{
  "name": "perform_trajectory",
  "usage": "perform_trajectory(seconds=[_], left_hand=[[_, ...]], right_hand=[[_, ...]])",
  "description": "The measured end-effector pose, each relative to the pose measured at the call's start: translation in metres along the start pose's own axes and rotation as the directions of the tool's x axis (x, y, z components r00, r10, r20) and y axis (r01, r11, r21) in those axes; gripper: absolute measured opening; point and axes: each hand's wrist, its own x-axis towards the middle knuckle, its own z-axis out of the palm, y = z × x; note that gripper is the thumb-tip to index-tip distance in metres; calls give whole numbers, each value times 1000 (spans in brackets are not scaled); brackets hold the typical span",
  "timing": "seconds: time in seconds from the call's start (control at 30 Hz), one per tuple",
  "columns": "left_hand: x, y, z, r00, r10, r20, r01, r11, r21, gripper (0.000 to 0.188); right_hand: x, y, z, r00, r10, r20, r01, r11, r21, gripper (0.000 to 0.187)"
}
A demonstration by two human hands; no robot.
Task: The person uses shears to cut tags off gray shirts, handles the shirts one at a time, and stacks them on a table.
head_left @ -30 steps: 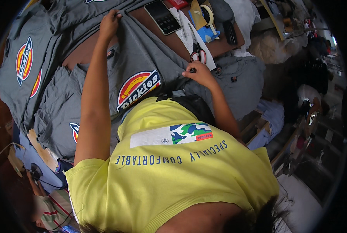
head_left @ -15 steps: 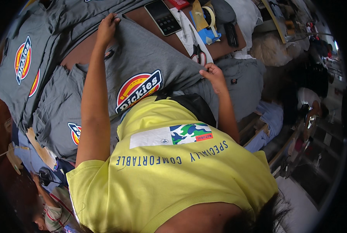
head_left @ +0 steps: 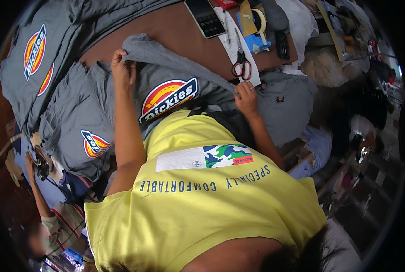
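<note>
A grey T-shirt (head_left: 170, 70) with a large red, yellow and white logo is spread between my hands, across the near edge of the brown table. My left hand (head_left: 123, 70) pinches its far left part, where the cloth folds over toward me. At the right end of the fold, my right hand (head_left: 246, 100) grips the cloth edge with bent fingers. Under and beside the shirt lie more grey shirts (head_left: 71, 109), one showing a similar logo. The lower part of the held shirt is hidden against my body.
On the brown table (head_left: 161, 27) lie a phone (head_left: 205, 18), scissors (head_left: 242, 65) on white paper, a tape roll (head_left: 259, 20) and a black object (head_left: 282, 44). Grey shirts (head_left: 19, 68) are heaped at the left, others (head_left: 286, 102) at the right. Another person's arm (head_left: 39, 195) is at lower left.
My left hand has come nearer to me with the shirt's far edge, which now folds over. My right hand has moved slightly nearer, still holding the cloth. The view has shifted slightly.
</note>
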Motion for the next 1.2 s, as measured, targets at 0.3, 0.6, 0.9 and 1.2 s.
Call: perform_trajectory(seconds=[0.3, 0.6, 0.9, 1.2], left_hand=[[-18, -1, 5, 1000, 15, 22, -9, 962, -273, 20], [4, -12, 41, 996, 4, -89, -17, 989, -144, 22], [-19, -20, 66, 967, 108, 231, -255, 404, 878, 44], [-163, 76, -40, 513, 842, -167, 109, 129, 986, 24]], right_hand=[[-2, -5, 0, 999, -37, 18, 37, 999, 2, 23], [2, 2, -1, 770, 574, 276, -536, 350, 768, 23], [56, -26, -4, 943, 329, 45, -324, 879, 349, 25], [157, -109, 99, 900, -394, 188, 280, 852, 443, 21]])
